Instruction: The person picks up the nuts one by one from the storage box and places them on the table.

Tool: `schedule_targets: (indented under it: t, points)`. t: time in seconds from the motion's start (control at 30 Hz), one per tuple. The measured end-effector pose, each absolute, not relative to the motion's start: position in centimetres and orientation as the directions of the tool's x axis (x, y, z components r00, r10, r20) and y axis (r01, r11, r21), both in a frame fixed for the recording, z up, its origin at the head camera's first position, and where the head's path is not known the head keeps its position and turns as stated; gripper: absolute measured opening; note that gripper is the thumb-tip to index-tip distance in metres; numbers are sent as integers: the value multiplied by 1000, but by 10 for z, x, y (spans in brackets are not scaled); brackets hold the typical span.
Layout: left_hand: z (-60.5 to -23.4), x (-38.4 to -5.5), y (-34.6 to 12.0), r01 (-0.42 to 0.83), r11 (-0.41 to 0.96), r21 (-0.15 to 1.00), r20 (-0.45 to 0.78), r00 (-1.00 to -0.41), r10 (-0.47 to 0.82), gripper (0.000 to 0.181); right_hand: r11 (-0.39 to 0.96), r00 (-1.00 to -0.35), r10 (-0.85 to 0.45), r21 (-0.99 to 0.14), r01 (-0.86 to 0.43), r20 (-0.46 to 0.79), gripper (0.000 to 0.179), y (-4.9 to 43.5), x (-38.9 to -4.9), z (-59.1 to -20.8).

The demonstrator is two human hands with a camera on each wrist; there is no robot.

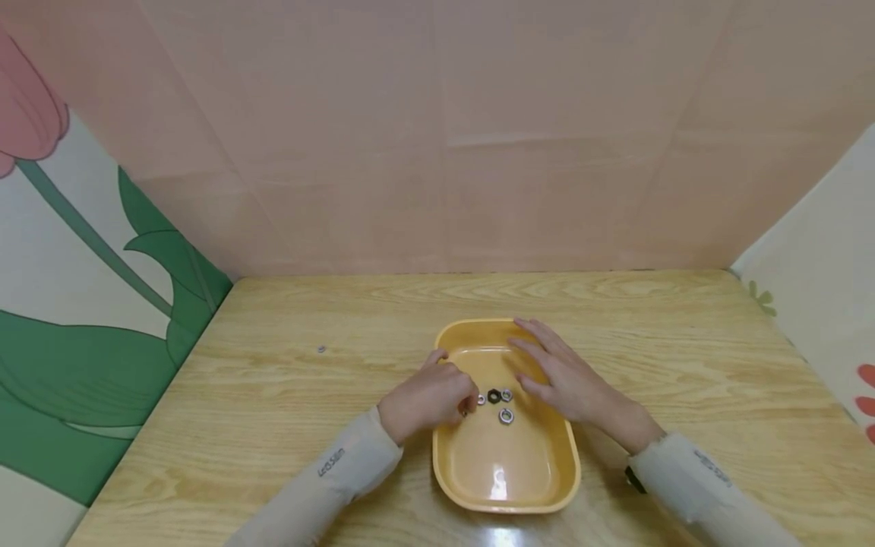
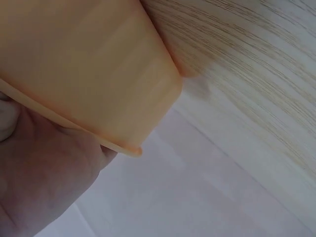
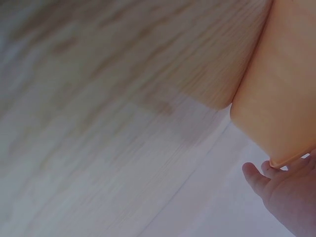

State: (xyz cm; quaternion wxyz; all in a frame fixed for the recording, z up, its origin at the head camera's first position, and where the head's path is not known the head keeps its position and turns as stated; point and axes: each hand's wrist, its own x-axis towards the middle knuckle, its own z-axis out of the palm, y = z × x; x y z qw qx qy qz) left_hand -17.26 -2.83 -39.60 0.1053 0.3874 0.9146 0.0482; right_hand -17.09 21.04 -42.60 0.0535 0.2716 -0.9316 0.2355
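Observation:
A yellow-orange plastic tray [image 1: 506, 507] with rounded corners stands on the wooden table. Inside it lie a black hex nut [image 1: 494, 396], a silver nut [image 1: 506, 416] nearer the front, and smaller silver nuts, one of them [image 1: 481, 399] close by the left fingers. My left hand [image 1: 431, 399] reaches over the left rim, fingers curled down, pinching a small nut [image 1: 465, 413] that is mostly hidden by the fingertips. Over the right rim, my right hand [image 1: 570, 380] spreads its fingers above the tray's far right side, holding nothing. Both wrist views show the tray's outer wall [image 2: 113, 64] beside the hands.
A small silver piece [image 1: 321, 349] lies on the table left of the tray. Behind the table rises a pinkish cloth wall [image 1: 437, 190]; printed panels stand left and right. A dark object [image 1: 635, 480] shows beside the right sleeve [image 1: 690, 479].

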Motion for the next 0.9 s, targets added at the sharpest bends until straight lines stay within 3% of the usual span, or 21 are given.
schedule_targets:
  t: [0.9]
  points:
    - [-405, -172, -22, 709, 704, 37, -82, -700, 709, 17, 734, -834, -487, -397, -552, 259, 54, 211, -171, -429]
